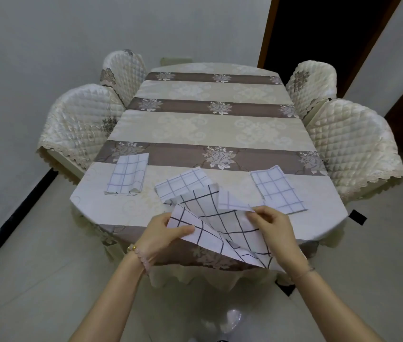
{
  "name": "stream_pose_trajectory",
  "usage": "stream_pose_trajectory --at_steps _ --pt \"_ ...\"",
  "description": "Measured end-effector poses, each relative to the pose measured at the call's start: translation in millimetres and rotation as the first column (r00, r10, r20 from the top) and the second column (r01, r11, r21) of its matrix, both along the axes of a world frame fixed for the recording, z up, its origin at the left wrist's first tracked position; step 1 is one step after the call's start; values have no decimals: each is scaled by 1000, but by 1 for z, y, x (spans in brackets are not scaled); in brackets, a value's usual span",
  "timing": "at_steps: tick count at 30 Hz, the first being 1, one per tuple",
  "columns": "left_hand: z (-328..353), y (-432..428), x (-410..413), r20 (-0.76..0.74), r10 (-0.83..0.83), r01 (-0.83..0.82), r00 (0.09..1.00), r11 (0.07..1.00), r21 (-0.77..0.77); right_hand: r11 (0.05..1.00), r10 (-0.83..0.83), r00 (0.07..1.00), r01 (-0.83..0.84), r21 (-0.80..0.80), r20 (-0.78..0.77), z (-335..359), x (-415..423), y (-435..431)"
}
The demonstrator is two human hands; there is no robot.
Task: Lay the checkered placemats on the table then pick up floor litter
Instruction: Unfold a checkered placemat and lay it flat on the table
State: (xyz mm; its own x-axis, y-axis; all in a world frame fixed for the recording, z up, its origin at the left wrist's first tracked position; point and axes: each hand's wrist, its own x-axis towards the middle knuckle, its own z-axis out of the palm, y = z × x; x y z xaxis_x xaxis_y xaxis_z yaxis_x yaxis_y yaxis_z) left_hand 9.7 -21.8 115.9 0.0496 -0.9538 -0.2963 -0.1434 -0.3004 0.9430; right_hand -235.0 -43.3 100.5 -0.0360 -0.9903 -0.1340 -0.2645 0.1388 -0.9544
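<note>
Grip, left: the left hand point(163, 230) pinches the held placemat point(220, 218) at its near-left edge, thumb on top, fingers beneath.
Grip, right: the right hand point(274, 225) has curled fingertips point(257, 211) clamped on the far-right corner.
Position: the held placemat hangs half-opened over the near edge of the table point(208, 124), one fold drooping below the rim.
Step in hand: judged to be unfolding before laying.
Method: draw the hands apart until the creases flatten, then lower it square to the rim.
Obstruction: the middle folded placemat point(183, 183) lies partly beneath and should be shifted first.
Others: the left folded placemat point(127, 175) and right folded placemat point(277, 188) lie flat, well apart.
Surroundings: quilted chairs point(79, 124) flank both sides; a black scrap point(357, 217) lies on the floor to the right, possibly litter.
</note>
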Motion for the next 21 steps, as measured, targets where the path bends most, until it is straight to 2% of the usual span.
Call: stream_pose_trajectory --at_steps 2,8,11,15,18,21 --pt "10 -8 11 -4 48 -48 999 998 -38 995 -91 996 91 -34 17 14 -23 -9" --pt "30 -41 28 -319 195 -208 928 978 -8 950 -309 951 308 -51 -23 36 -84 -18" --pt "35 -56 28 -401 252 -270 881 963 12 919 -391 920 388 -72 -28 43 -112 -6" --pt "29 -64 19 -328 234 -274 915 958 -79 896 -444 892 444 -22 -88 49 -135 21" --pt "23 -70 11 -236 293 -332 927 932 -148 872 -488 871 489 10 -54 48 -147 42" --pt "32 -74 -3 -106 315 -333 943 899 -284 824 -566 824 566 9 -21 52 -157 62"
